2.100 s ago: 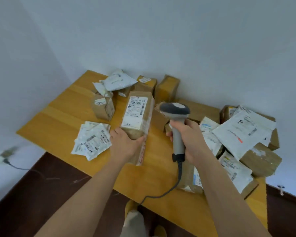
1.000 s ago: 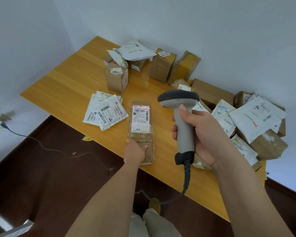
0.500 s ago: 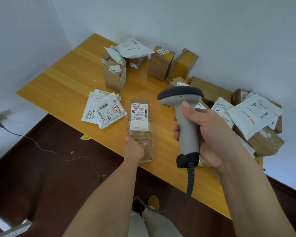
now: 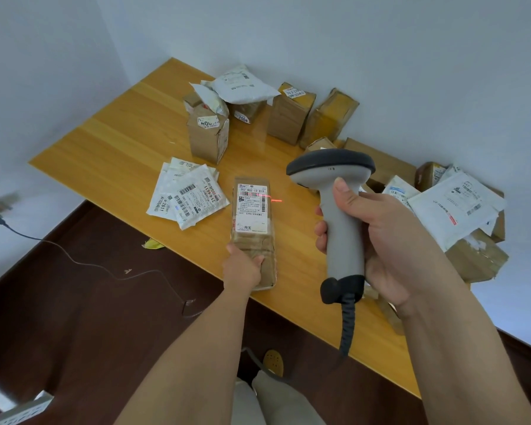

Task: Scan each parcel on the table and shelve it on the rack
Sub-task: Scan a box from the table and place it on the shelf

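My left hand [image 4: 242, 268] grips the near end of a long brown parcel [image 4: 253, 231], which lies flat on the wooden table [image 4: 111, 139] close to its front edge with the label [image 4: 252, 210] facing up. My right hand [image 4: 377, 240] is wrapped tight round the handle of the scanner [image 4: 337, 210], head aimed down at the parcel. The red line [image 4: 269, 197] falls across the barcode near the label's top but runs off the right edge onto the table, so I judge the aim sits a touch too far right. To scan well, I should swing the head slightly left, hold the parcel flat and steady, and keep my fingers clear of the label. The rack is not in view.
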`<state>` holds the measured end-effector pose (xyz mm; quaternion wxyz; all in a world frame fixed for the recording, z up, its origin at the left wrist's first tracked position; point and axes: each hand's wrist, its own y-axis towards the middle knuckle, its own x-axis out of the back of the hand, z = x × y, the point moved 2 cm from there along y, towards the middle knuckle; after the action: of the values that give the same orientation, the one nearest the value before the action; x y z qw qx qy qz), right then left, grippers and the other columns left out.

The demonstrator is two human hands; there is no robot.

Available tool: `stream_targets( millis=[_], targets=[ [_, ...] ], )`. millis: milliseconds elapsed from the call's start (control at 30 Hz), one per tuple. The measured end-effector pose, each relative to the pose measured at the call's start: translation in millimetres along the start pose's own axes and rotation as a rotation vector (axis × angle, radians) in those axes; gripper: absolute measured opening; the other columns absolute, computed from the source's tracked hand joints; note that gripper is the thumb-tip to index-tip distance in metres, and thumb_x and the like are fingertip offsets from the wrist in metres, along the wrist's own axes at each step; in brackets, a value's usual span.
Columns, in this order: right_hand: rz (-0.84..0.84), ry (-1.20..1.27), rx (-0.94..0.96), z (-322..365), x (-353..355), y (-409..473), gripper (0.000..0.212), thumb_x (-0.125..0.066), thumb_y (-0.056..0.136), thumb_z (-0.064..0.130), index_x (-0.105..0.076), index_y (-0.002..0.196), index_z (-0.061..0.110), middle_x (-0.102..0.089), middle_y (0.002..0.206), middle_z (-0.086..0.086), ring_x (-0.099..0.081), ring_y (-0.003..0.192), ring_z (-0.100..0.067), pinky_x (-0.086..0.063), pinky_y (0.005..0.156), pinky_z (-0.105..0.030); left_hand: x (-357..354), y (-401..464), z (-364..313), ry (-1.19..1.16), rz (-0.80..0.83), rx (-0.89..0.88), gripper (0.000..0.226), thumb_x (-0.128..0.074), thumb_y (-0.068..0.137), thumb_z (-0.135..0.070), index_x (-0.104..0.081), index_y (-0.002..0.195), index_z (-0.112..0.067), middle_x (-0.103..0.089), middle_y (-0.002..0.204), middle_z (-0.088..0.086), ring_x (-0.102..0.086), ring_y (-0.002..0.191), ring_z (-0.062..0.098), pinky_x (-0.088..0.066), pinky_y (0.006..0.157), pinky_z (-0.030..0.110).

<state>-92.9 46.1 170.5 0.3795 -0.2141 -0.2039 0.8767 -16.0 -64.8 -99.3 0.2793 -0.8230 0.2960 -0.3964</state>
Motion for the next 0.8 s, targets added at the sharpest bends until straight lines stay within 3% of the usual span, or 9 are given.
stream_targets(
  millis=[133,233,300,400,467,700,800],
  targets=[
    [-0.053,0.014,-0.019,0.5,3.6,2.9,0.034,-0.067,0.087,0.029,-0.061,0.109,0.004,-0.062,0.081,-0.009,-0.062,0.060,-0.015,-0.054,0.054,-0.028,-9.7,-10.5,-12.2,-0.287,0.205,0.175,0.072,-0.065,0.091,-0.038,-0.018,0.140,-0.016,-0.042,0.141,0.013,-0.052,0.122,0.038,-0.057,0.053,0.042],
    [-0.060,0.022,-0.036,-0.8,7.1,4.5,0.033,-0.067,0.088,0.028,-0.060,0.108,0.003,-0.061,0.084,-0.010,-0.062,0.059,-0.016,-0.054,0.053,-0.028,-21.4,-17.7,-22.3,-0.327,0.389,0.206,0.058,-0.052,0.098,-0.042,-0.035,0.142,-0.010,-0.054,0.125,0.011,-0.064,0.103,0.034,-0.059,0.048,0.035],
    [-0.068,0.001,-0.046,-1.6,10.3,4.9,0.030,-0.068,0.089,0.028,-0.060,0.106,0.004,-0.063,0.081,-0.009,-0.062,0.059,-0.016,-0.054,0.052,-0.028,-22.8,-16.3,-27.0,-0.340,0.414,0.190,0.060,-0.051,0.097,-0.048,-0.038,0.141,-0.010,-0.056,0.107,0.009,-0.066,0.091,0.029,-0.054,0.042,0.027],
    [-0.078,-0.004,-0.068,-2.2,15.3,4.8,0.028,-0.068,0.088,0.027,-0.060,0.104,0.006,-0.065,0.076,-0.007,-0.063,0.059,-0.016,-0.055,0.052,-0.028,-15.3,-7.6,-34.8,-0.418,0.343,0.215,0.068,-0.053,0.094,-0.053,-0.031,0.145,-0.014,-0.054,0.123,0.012,-0.066,0.094,0.032,-0.053,0.040,0.027],
    [-0.084,0.006,-0.086,-2.7,18.0,4.0,0.029,-0.069,0.086,0.028,-0.060,0.103,0.007,-0.066,0.073,-0.006,-0.064,0.060,-0.017,-0.056,0.052,-0.027,-11.8,-1.0,-39.4,-0.435,0.316,0.233,0.071,-0.055,0.092,-0.054,-0.031,0.146,-0.015,-0.049,0.137,0.014,-0.067,0.095,0.034,-0.054,0.041,0.028],
    [-0.093,0.051,-0.084,-2.4,28.7,1.8,0.047,-0.073,0.070,0.033,-0.061,0.107,0.006,-0.068,0.079,-0.010,-0.064,0.063,-0.019,-0.055,0.053,-0.028,-37.6,8.7,-59.1,-0.578,0.398,0.247,0.045,-0.048,0.100,-0.038,-0.038,0.137,-0.015,-0.048,0.137,0.018,-0.062,0.105,0.036,-0.056,0.045,0.031],
    [-0.098,0.060,-0.068,-1.7,32.8,3.1,0.056,-0.073,0.070,0.031,-0.059,0.115,0.001,-0.067,0.084,-0.011,-0.064,0.063,-0.019,-0.054,0.052,-0.028,-53.8,10.5,-71.6,-0.737,0.453,0.280,0.042,-0.042,0.103,-0.030,-0.039,0.139,-0.008,-0.052,0.133,0.021,-0.057,0.115,0.036,-0.060,0.074,0.039]
  ],
)
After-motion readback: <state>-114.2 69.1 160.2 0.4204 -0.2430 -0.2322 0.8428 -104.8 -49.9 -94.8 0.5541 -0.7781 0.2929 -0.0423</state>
